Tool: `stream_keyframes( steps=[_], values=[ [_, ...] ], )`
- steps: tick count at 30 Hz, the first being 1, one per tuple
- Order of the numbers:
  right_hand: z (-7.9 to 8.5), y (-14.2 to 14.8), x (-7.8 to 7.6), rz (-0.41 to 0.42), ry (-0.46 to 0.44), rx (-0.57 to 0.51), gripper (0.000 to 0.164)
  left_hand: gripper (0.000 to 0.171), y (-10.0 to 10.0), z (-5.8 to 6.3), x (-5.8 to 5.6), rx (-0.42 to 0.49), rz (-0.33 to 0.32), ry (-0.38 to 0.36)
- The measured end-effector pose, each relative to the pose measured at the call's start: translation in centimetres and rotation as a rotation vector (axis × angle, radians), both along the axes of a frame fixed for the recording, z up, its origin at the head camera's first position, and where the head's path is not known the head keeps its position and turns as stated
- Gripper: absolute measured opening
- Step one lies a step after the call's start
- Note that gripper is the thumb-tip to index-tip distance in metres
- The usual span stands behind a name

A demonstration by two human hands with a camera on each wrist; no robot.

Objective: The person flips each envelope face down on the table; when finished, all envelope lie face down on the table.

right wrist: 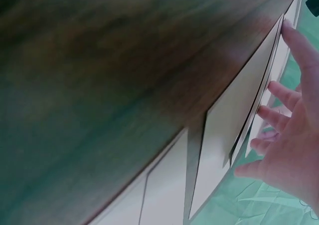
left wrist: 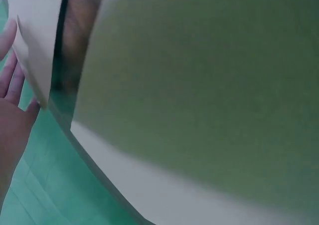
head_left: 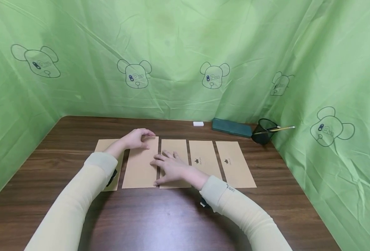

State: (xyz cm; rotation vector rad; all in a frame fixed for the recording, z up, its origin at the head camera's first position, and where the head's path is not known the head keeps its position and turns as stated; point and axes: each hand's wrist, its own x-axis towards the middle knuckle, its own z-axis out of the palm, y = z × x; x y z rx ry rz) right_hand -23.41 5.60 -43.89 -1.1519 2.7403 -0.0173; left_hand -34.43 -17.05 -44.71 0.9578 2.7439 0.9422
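Several brown envelopes lie side by side on the dark wooden table (head_left: 160, 216). My left hand (head_left: 138, 138) curls its fingers over the far end of the second envelope (head_left: 139, 167). In the left wrist view that hand (left wrist: 11, 115) pinches a lifted paper edge (left wrist: 35, 45). My right hand (head_left: 169, 166) lies flat with spread fingers on the third envelope (head_left: 180, 150), fingertips at the second one's edge. In the right wrist view the right hand (right wrist: 289, 145) rests on the envelope edges (right wrist: 234, 135). My left forearm partly covers the first envelope (head_left: 105, 146).
Two more envelopes (head_left: 203, 158) (head_left: 235, 164) lie to the right, with small printed marks. At the table's back sit a white eraser (head_left: 198, 123), a green pencil case (head_left: 232, 127) and a black mesh cup (head_left: 264, 131) with pencils. Green bear-print cloth (head_left: 185, 52) walls in three sides.
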Motion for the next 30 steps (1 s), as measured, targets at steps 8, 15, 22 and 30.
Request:
stream_keyframes(
  steps=[8, 15, 22, 30],
  values=[
    [-0.2, -0.2, -0.6, 0.020, -0.013, -0.023, 0.081, 0.057, -0.5, -0.7, 0.0, -0.053, -0.001, 0.003],
    [-0.2, 0.2, -0.7, 0.047, -0.033, -0.024, 0.082, 0.057, -0.7, -0.5, 0.1, -0.093, -0.022, 0.017],
    [0.6, 1.7, -0.3, 0.104, -0.033, -0.032, 0.083, 0.069, -0.2, 1.0, 0.9, -0.123, 0.038, 0.014],
    [1.0, 4.0, 0.1, 0.156, 0.045, -0.053, 0.084, 0.087, 1.1, 1.7, 1.9, -0.145, 0.085, 0.051]
  ],
)
